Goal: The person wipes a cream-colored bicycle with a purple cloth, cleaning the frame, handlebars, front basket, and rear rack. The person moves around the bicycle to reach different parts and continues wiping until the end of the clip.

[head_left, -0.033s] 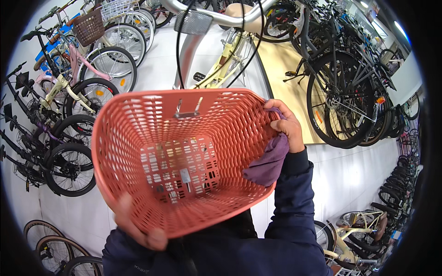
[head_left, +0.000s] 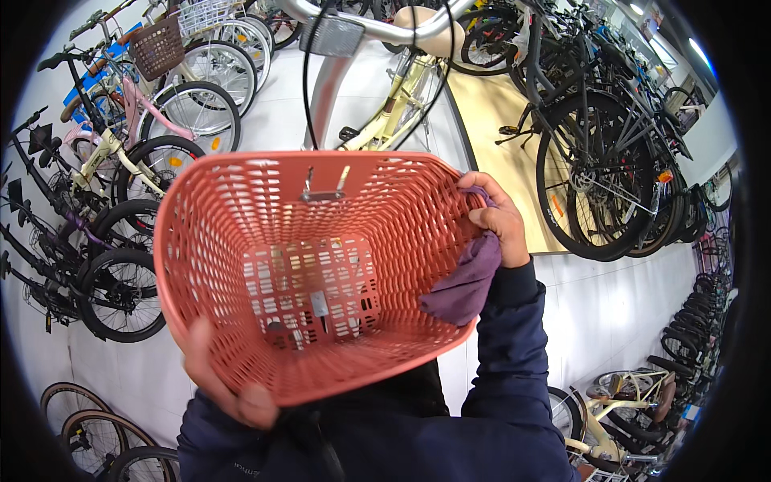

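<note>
Long white ceiling light (head_left: 699, 51) glares upper right; glossy white floor (head_left: 598, 301) gleams; bare left hand (head_left: 218, 384) looks blurred; straight edges bend toward the black rim.

Basket (head_left: 369, 170): brick red, open lattice pattern. Cloth (head_left: 462, 285) at its right: plain purple. Near right sleeve (head_left: 510, 345): navy. Far bicycle frame (head_left: 389, 115): pale yellow; far left frame (head_left: 165, 122): pink.

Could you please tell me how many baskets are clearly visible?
3: red basket at centre, brown basket and white wire basket at upper left; others may be hidden.
</note>
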A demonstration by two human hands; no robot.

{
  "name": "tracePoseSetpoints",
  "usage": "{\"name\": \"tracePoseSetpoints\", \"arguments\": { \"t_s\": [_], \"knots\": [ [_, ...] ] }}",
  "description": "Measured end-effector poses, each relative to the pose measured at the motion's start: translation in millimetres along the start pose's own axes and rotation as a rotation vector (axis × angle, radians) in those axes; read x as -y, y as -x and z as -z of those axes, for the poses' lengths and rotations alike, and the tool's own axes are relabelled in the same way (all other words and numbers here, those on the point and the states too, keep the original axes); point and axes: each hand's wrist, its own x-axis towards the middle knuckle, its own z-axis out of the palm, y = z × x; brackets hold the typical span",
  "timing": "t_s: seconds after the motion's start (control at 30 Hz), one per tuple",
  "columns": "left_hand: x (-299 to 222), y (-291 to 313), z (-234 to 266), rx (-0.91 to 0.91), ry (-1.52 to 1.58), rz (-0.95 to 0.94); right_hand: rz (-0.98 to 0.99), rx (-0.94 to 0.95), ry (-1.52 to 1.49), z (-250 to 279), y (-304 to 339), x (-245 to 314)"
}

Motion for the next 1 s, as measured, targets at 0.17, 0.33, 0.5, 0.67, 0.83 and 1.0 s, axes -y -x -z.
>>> {"name": "tracePoseSetpoints", "arguments": {
  "t_s": [0.17, 0.33, 0.5, 0.67, 0.83, 1.0],
  "knots": [
    [47.7, -57.2, 60.9, -0.125, -0.326, 0.151, 0.331, 0.001, 0.143, -49.0, -28.7, -5.3],
    [64.4, -123.6, 75.9, -0.284, -0.593, 0.231, 0.606, -0.033, 0.434, -106.6, -52.5, -1.2],
    [54.7, -108.8, 19.0, 0.351, -0.834, -0.193, 0.707, -0.076, 0.547, -148.0, -70.7, 3.0],
    [91.0, -143.5, 38.6, 0.163, -0.661, -0.216, 0.681, -0.040, 0.338, -151.7, -73.3, -1.9],
    [115.3, -150.6, 56.2, 0.008, -0.603, -0.240, 0.579, -0.282, 0.239, -115.7, -58.2, -4.4],
    [134.4, -159.6, 93.5, 0.057, -0.588, -0.123, 0.364, -0.291, -0.282, -42.8, -47.6, -11.2]
  ]
}}
